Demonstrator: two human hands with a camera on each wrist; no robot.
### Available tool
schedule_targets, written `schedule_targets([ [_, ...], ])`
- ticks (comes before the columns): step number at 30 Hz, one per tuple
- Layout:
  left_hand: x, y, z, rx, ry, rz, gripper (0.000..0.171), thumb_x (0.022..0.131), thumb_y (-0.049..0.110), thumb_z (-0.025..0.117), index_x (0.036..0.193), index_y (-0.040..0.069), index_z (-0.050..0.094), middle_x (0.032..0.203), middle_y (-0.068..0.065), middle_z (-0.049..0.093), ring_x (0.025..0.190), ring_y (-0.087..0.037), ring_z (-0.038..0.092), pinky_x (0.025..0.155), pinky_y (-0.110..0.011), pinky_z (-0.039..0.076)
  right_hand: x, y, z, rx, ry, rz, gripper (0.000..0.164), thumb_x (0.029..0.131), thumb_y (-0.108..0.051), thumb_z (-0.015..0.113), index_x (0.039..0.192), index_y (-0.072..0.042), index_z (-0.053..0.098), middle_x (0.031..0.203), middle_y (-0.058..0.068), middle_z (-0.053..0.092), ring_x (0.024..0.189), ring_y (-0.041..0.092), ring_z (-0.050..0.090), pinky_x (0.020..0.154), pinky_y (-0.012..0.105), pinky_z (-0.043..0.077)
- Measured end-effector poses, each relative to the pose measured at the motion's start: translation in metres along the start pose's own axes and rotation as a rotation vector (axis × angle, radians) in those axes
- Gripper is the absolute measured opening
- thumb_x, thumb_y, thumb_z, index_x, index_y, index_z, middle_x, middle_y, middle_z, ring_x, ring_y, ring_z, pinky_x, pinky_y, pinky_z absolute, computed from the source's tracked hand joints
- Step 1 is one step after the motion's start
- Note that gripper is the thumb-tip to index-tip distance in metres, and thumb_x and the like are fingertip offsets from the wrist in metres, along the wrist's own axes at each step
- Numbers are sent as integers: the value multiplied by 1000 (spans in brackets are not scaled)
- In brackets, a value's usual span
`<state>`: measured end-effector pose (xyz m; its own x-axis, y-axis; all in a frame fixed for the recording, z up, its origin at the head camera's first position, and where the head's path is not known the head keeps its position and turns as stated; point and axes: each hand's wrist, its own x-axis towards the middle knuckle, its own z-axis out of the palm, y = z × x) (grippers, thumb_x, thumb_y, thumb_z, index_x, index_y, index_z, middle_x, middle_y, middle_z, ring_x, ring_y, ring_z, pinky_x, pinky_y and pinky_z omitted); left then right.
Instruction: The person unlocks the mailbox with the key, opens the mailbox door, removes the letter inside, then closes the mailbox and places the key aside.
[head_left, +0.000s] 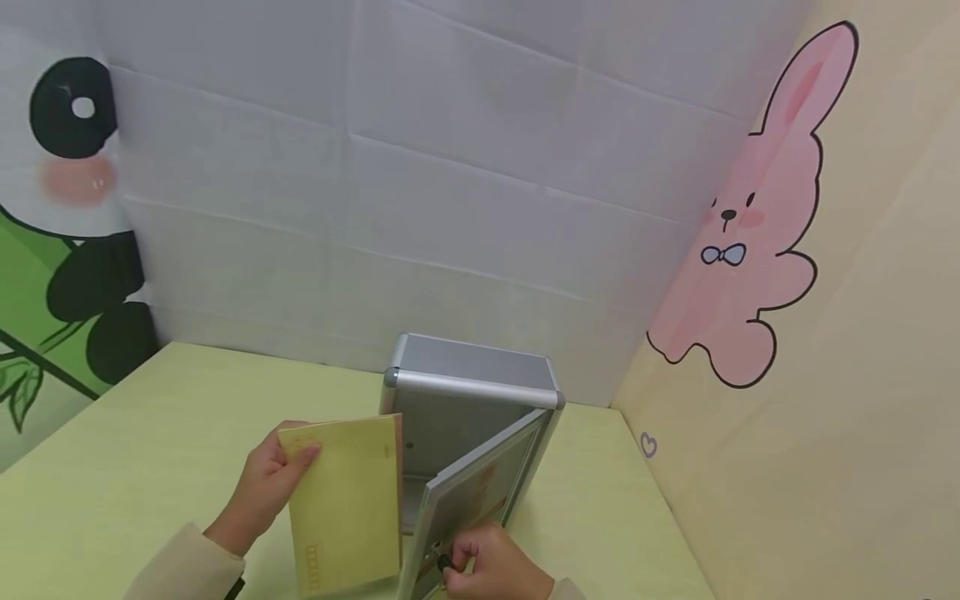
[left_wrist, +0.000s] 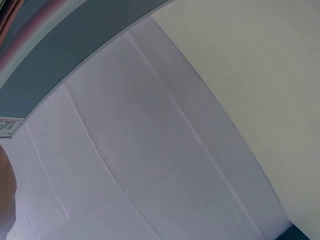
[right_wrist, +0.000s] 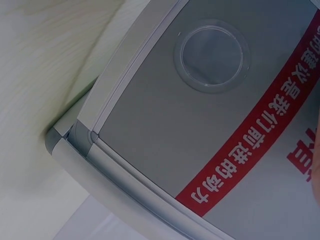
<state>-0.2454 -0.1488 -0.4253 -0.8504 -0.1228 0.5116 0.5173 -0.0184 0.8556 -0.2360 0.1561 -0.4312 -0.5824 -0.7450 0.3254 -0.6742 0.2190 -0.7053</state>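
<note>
My left hand [head_left: 262, 479] pinches a small stack of yellow envelopes [head_left: 348, 500] by the upper left corner, thumb in front. A pinkish edge shows behind the stack's right side. The envelopes stand upright before the opening of a grey metal box [head_left: 472, 362] with silver edges. Its door [head_left: 480, 483] hangs partly open toward me. At the door's free edge, my right hand [head_left: 498, 562] pinches a black-headed key [head_left: 445, 563] at the lock. In the right wrist view, the door's face carries a red band [right_wrist: 250, 145] with white characters and a round clear disc [right_wrist: 212, 55].
The box stands on a pale yellow table [head_left: 187, 417], near a white creased backdrop [head_left: 450, 183]. To the right rises a cream wall [head_left: 862, 417] with a pink rabbit picture [head_left: 772, 225]. A panda picture [head_left: 75, 192] is at the left.
</note>
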Motion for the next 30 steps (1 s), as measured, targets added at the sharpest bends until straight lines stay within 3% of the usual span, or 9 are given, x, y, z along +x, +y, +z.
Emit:
schedule_targets([
  [9,-1,0,-6,-60,-40,23,37,96,-10,49,100,25,60,78,8,67,62,-5,64,50,-22,51,-3,0,1,59,-7,64,23,79,7,60,57,6,52,50,16,50,53,-7,34,55,8,36],
  [16,0,-4,-10,-73,-5,-25,35,96,-8,50,99,25,59,76,7,65,60,-7,63,49,-23,51,-2,0,0,71,-19,84,24,81,6,60,59,7,53,50,17,49,52,-10,32,54,8,35],
  [23,0,-5,-12,-82,1,-77,30,98,-4,49,100,25,57,75,5,64,59,-8,63,48,-25,52,-4,-2,-1,104,-19,151,25,83,3,61,60,6,54,52,6,48,52,-7,34,54,11,35],
  [30,1,-6,-15,-76,-12,-149,26,99,-2,49,100,24,55,76,5,64,59,-9,63,49,-26,53,-2,1,-1,26,-11,54,21,79,6,60,59,5,55,53,13,54,54,-8,33,55,8,38],
])
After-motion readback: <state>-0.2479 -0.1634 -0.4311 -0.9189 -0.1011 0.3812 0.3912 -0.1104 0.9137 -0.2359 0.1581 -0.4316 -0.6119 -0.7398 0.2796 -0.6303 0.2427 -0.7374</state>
